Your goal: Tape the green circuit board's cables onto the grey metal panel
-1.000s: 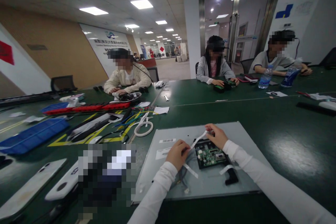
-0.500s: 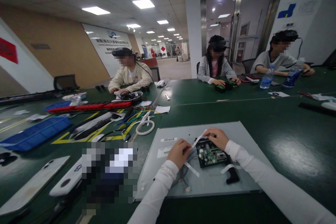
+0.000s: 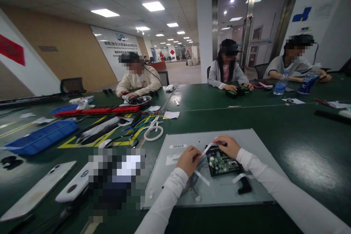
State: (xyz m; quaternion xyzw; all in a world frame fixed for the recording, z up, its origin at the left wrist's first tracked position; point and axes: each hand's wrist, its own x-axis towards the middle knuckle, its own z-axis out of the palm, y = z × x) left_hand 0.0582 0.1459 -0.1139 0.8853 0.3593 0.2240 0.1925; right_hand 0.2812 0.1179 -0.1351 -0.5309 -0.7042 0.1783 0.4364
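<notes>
Between my two hands stretches a short strip of white tape [image 3: 207, 148]. My left hand [image 3: 188, 160] pinches its lower end, beside the circuit board. My right hand [image 3: 228, 147] grips the upper end, above the far edge of the green circuit board [image 3: 223, 164] in its black frame. Under them lies a flat grey metal panel [image 3: 219, 195]. Grey cables [image 3: 194, 184] run along the panel left of the board, with a piece of tape [image 3: 202, 178] across them. Another tape piece [image 3: 238, 178] crosses a black cable end [image 3: 244, 186] at the board's lower right.
Left of the panel are a tape roll [image 3: 153, 133], loose wires, a white phone [image 3: 38, 190], a white device [image 3: 72, 188] and a blue tray [image 3: 41, 137]. A small wrench [image 3: 177, 102] and bottles [image 3: 281, 83] lie or stand farther off. Three people sit across the table.
The view has shifted slightly, so everything sits a little further right. Both hands keep hold of the tape in nearly the same place over the panel.
</notes>
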